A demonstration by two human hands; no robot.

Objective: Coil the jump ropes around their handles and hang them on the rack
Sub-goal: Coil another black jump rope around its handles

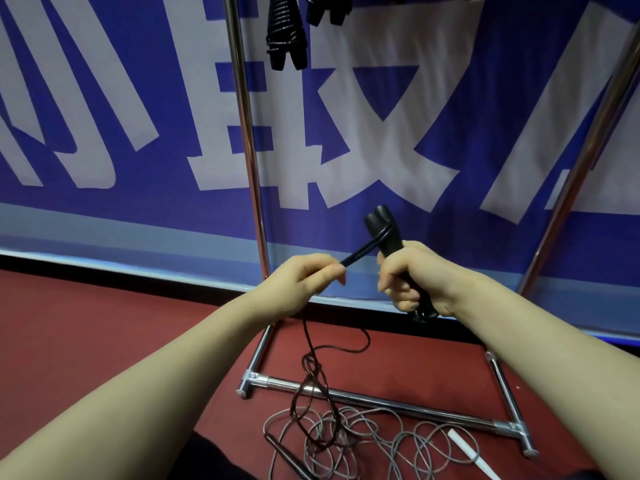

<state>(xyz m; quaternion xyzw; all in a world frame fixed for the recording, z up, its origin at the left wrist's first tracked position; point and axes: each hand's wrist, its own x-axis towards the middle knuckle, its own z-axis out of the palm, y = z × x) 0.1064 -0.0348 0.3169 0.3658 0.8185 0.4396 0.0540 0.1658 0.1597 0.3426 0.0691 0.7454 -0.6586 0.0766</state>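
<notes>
On the floor (104, 341), grey rope (363, 424) tangled against the rack's base bar (381, 400). Up here, left hand (304, 278) pinches the black cord (356, 252), right hand (412, 275) grips both black handles (381, 226). Pull it taut, lay each turn snug! Above, coiled ropes (285, 32) hang.

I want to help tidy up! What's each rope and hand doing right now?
Black handles: gripped together in right hand.
Black rope: pinched by left hand, mostly hanging to floor.
Grey rope: tangled on floor, uncoiled.
Coiled rope: hanging on rack.
</notes>
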